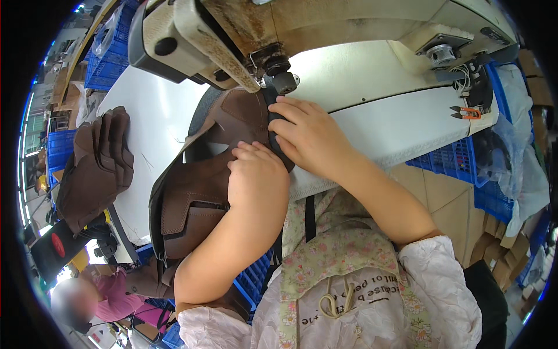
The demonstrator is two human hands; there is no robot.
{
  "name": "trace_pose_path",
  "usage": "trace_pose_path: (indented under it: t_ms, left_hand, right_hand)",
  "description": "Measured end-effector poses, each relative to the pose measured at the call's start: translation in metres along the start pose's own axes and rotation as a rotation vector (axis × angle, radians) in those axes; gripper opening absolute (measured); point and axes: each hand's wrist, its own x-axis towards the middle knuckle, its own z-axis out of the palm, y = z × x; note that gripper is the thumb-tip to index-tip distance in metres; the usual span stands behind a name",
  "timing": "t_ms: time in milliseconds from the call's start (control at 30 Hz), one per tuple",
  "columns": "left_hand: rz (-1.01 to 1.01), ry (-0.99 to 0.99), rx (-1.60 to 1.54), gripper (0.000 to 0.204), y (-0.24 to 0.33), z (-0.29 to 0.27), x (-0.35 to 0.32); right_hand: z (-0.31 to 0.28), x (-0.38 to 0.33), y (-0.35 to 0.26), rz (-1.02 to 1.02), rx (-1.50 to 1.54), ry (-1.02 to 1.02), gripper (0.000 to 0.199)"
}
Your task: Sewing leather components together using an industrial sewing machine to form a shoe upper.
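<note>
Under the needle head of the sewing machine point(244, 35), in the head view, the brown shoe upper point(197, 198) lies on the white table point(157, 116), its top edge at the presser foot point(283, 82). Left hand point(256, 174) presses flat on the leather with fingers curled; right hand point(308, 136) pinches the black edge beside the foot. Sewing well here likely means feeding evenly, fingertips clear of the needle; more brown pieces point(96, 168) wait stacked at left.

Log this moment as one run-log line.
left hand: pressing brown shoe upper | right hand: gripping its dark edge under sewing machine head | spare brown pieces: stacked left on white table
</note>
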Motion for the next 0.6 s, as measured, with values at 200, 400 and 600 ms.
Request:
trace_pose_path:
  t_ms: [200,400,600]
  left_hand:
    - [-0.033,-0.21,-0.122,0.067,-0.006,-0.019,0.009]
    - [0.059,-0.083,-0.233,0.063,-0.024,-0.022,0.014]
    - [0.065,-0.109,-0.244,0.059,-0.024,-0.019,0.016]
  right_hand:
    - [-0.005,0.002,0.001,0.003,-0.022,0.001,0.028]
    - [-0.001,0.01,0.0,-0.031,-0.076,0.027,0.033]
    - [0.0,0.012,0.004,-0.051,-0.148,-0.047,0.036]
